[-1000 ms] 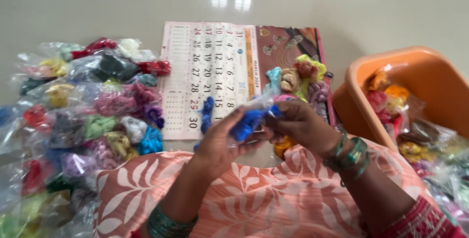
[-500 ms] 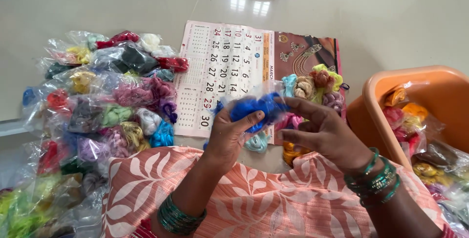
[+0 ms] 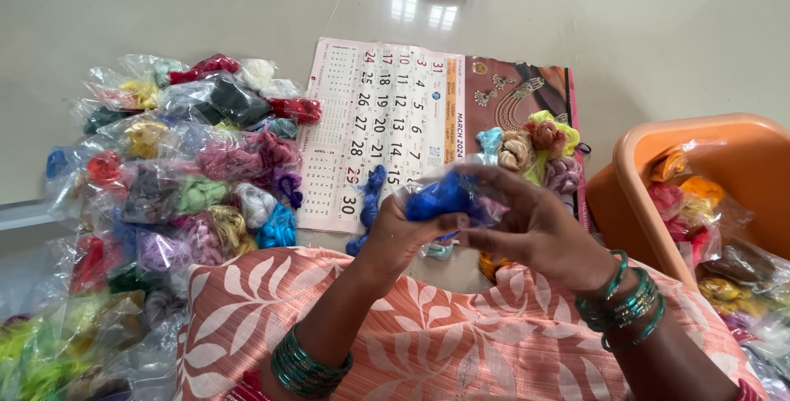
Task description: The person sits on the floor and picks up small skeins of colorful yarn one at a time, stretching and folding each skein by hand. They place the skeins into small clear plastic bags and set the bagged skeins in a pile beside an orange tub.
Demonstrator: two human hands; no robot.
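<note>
Left hand [image 3: 403, 232] and right hand [image 3: 535, 224] meeting over lap, fingers of both pinching blue bundle [image 3: 440, 197] in clear bag, above calendar [image 3: 378, 121]

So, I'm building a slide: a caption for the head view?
Both hands hold a blue thread bundle in a clear bag over a calendar, between bagged threads and an orange tub.

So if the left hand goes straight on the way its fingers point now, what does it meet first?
The left hand points right, toward the right hand; both hold the clear bag of blue thread, so it would likely meet that bag first.
</note>
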